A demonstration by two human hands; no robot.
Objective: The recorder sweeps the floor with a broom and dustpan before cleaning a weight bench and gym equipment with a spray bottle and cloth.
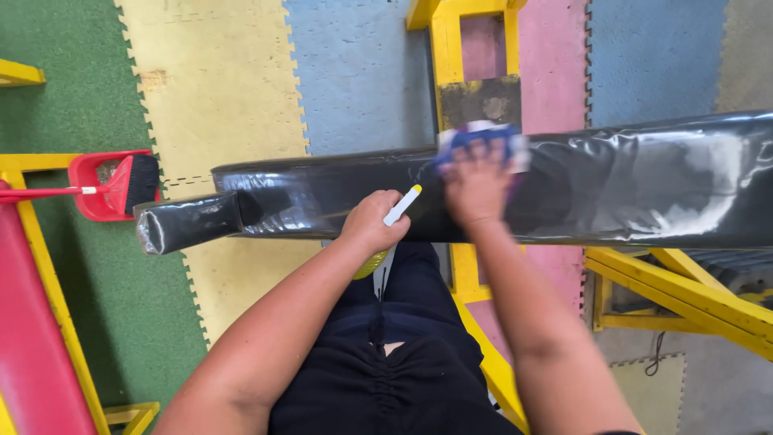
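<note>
Two hands: both over the black padded bench (612,181)
Left hand (372,221): clenched round a yellow spray bottle (400,207) — white nozzle showing
Right hand (477,187): flat, pressing a blue cloth (475,135) on the padding — blurred
Floor: red dustpan (101,189) at left

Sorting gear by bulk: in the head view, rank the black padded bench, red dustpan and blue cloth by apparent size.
1. black padded bench
2. red dustpan
3. blue cloth, partly hidden under the right hand, so unsure against the dustpan.

Right hand (477,187) pressing blue cloth (481,135) on black padded bench (644,181), left hand (372,223) gripping spray bottle (400,207), red dustpan (103,187) aside
</note>
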